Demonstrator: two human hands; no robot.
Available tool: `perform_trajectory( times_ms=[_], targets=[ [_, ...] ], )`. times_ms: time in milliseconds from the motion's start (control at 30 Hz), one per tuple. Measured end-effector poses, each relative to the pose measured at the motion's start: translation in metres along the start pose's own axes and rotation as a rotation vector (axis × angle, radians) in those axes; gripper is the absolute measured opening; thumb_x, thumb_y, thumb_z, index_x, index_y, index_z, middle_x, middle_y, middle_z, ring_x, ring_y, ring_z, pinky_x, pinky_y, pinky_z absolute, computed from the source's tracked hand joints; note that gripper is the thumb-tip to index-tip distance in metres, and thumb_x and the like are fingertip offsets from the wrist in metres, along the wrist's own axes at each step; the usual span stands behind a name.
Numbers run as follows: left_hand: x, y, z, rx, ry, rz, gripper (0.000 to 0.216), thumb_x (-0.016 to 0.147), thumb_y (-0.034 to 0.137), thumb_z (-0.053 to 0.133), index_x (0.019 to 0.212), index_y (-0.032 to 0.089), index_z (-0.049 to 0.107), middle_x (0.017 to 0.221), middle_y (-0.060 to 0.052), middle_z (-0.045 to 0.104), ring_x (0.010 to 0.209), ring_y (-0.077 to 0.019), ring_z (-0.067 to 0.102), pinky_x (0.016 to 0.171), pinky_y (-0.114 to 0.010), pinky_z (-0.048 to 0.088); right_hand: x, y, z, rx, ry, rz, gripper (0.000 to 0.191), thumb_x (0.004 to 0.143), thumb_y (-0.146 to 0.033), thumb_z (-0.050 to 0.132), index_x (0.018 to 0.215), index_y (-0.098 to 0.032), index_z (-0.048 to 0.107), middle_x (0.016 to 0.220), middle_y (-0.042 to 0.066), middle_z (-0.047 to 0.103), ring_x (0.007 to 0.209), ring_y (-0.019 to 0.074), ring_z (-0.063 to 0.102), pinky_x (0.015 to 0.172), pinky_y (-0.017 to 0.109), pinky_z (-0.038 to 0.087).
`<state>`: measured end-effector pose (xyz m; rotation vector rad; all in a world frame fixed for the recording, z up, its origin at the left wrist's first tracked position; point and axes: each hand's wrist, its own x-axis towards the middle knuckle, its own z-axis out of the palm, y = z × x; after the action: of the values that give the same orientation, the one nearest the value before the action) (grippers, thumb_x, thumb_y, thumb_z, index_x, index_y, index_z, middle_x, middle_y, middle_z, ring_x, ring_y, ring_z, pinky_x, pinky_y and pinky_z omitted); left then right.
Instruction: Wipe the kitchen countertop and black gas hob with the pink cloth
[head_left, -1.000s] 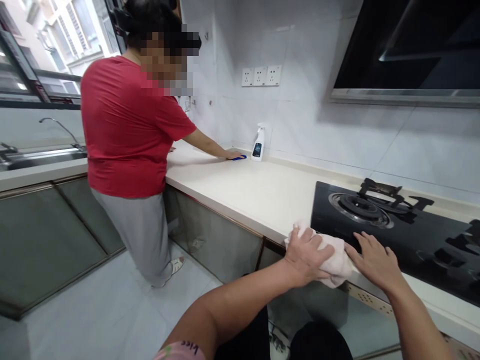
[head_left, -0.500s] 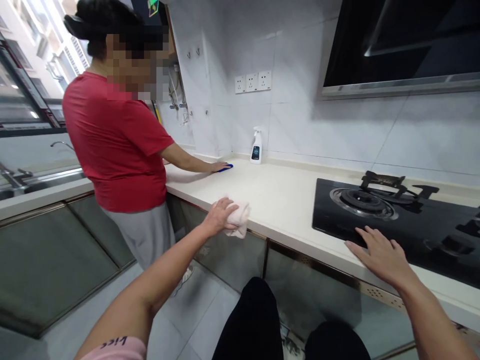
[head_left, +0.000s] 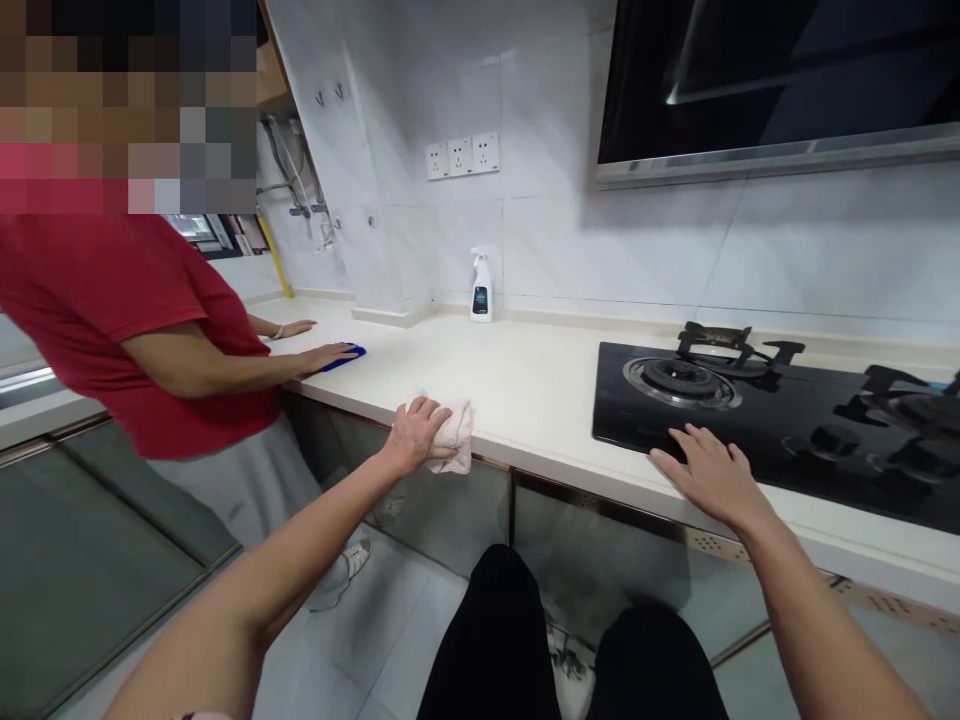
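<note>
My left hand (head_left: 415, 437) grips a pale pink cloth (head_left: 456, 440) at the front edge of the white countertop (head_left: 517, 380). Part of the cloth hangs over that edge. My right hand (head_left: 709, 470) lies with fingers spread on the front rim of the black gas stove (head_left: 757, 425), holding nothing. A white spray bottle (head_left: 481, 290) with a dark label stands upright against the back wall, beyond my left hand.
To the left a person in a red shirt (head_left: 142, 290) leans over the counter, one hand on a blue cloth (head_left: 345, 357). A dark range hood (head_left: 780, 90) overhangs the stove. Wall sockets (head_left: 461, 156) sit above the bottle. Grey-green cabinets (head_left: 442, 520) run below.
The view has shifted, so the stove and bottle appear further left. The co-worker's blue cloth has come nearer the counter's front edge. My left hand keeps the cloth; my right stays on the stove.
</note>
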<state>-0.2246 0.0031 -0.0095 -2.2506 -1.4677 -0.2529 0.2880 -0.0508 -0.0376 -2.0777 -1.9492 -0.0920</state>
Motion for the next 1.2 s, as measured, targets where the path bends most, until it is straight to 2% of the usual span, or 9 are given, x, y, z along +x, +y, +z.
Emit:
perform_trajectory(
  times_ms=[133, 367, 467, 533, 633, 767, 900, 1067, 1200],
  targets=[
    [0.013, 0.054, -0.005, -0.033, 0.034, 0.1, 0.071, 0.082, 0.07, 0.076, 0.135, 0.025, 0.062, 0.134, -0.016, 0.063, 0.127, -0.0384, 0.051, 0.099, -0.052, 0.039, -0.001, -0.002, -0.002, 0.004, 0.004, 0.005, 0.086, 0.1, -0.073, 0.021, 0.156, -0.014, 0.051, 0.169, 0.017, 0.038, 0.159, 0.0365, 0.029, 0.128, 0.064, 0.023],
    [0.033, 0.189, -0.008, -0.147, 0.23, 0.217, 0.069, 0.082, 0.074, 0.071, 0.132, 0.027, 0.064, 0.125, -0.013, 0.066, 0.119, -0.0371, 0.054, 0.097, -0.054, 0.039, 0.003, 0.009, 0.006, 0.005, 0.022, 0.001, 0.083, 0.099, -0.07, 0.022, 0.153, -0.015, 0.053, 0.167, 0.016, 0.041, 0.158, 0.0354, 0.032, 0.127, 0.065, 0.025],
    [0.034, 0.21, -0.005, -0.167, 0.306, 0.283, 0.068, 0.087, 0.073, 0.066, 0.136, 0.027, 0.062, 0.126, -0.012, 0.066, 0.119, -0.0353, 0.055, 0.097, -0.054, 0.04, 0.005, 0.021, 0.015, 0.005, 0.036, -0.027, 0.084, 0.097, -0.071, 0.025, 0.153, -0.015, 0.053, 0.167, 0.015, 0.043, 0.157, 0.0357, 0.033, 0.127, 0.066, 0.026],
    [0.032, 0.2, 0.001, -0.158, 0.321, 0.339, 0.07, 0.089, 0.075, 0.063, 0.14, 0.027, 0.061, 0.133, -0.013, 0.065, 0.123, -0.0354, 0.055, 0.096, -0.051, 0.041, 0.006, 0.028, 0.019, 0.01, 0.036, -0.046, 0.085, 0.095, -0.072, 0.027, 0.153, -0.016, 0.053, 0.166, 0.014, 0.044, 0.157, 0.0361, 0.033, 0.126, 0.066, 0.027],
    [0.025, 0.158, 0.013, -0.138, 0.292, 0.352, 0.076, 0.086, 0.079, 0.064, 0.143, 0.028, 0.061, 0.141, -0.014, 0.063, 0.13, -0.0379, 0.052, 0.097, -0.05, 0.041, 0.007, 0.035, 0.02, 0.027, 0.024, -0.047, 0.087, 0.092, -0.075, 0.029, 0.153, -0.017, 0.054, 0.167, 0.014, 0.043, 0.157, 0.0371, 0.033, 0.126, 0.067, 0.027],
    [0.013, 0.085, 0.023, -0.155, 0.196, 0.205, 0.08, 0.081, 0.077, 0.073, 0.142, 0.026, 0.062, 0.142, -0.016, 0.062, 0.134, -0.0403, 0.05, 0.103, -0.052, 0.04, 0.006, 0.036, 0.017, 0.042, 0.01, -0.047, 0.087, 0.095, -0.075, 0.028, 0.154, -0.017, 0.054, 0.167, 0.017, 0.041, 0.158, 0.0385, 0.032, 0.126, 0.066, 0.025],
    [0.003, 0.021, 0.018, -0.175, 0.095, 0.03, 0.081, 0.074, 0.066, 0.086, 0.141, 0.027, 0.063, 0.144, -0.015, 0.059, 0.139, -0.0391, 0.046, 0.109, -0.053, 0.039, 0.007, 0.036, 0.019, 0.042, 0.035, -0.048, 0.088, 0.093, -0.075, 0.031, 0.153, -0.016, 0.055, 0.165, 0.018, 0.043, 0.156, 0.0403, 0.034, 0.126, 0.067, 0.026],
    [-0.009, -0.038, 0.007, -0.149, -0.047, -0.162, 0.08, 0.075, 0.054, 0.089, 0.144, 0.029, 0.057, 0.151, -0.013, 0.052, 0.146, -0.0355, 0.037, 0.115, -0.051, 0.037, 0.008, 0.035, 0.022, 0.054, 0.056, -0.035, 0.09, 0.09, -0.077, 0.028, 0.151, -0.016, 0.056, 0.165, 0.016, 0.045, 0.156, 0.0388, 0.035, 0.126, 0.068, 0.027],
    [-0.014, -0.07, 0.004, -0.12, -0.086, -0.232, 0.079, 0.073, 0.043, 0.091, 0.143, 0.028, 0.056, 0.149, -0.014, 0.051, 0.143, -0.0355, 0.038, 0.113, -0.05, 0.04, 0.008, 0.035, 0.022, 0.05, 0.049, -0.034, 0.092, 0.09, -0.079, 0.027, 0.152, -0.016, 0.054, 0.166, 0.016, 0.043, 0.157, 0.0374, 0.033, 0.127, 0.067, 0.025]
  ],
)
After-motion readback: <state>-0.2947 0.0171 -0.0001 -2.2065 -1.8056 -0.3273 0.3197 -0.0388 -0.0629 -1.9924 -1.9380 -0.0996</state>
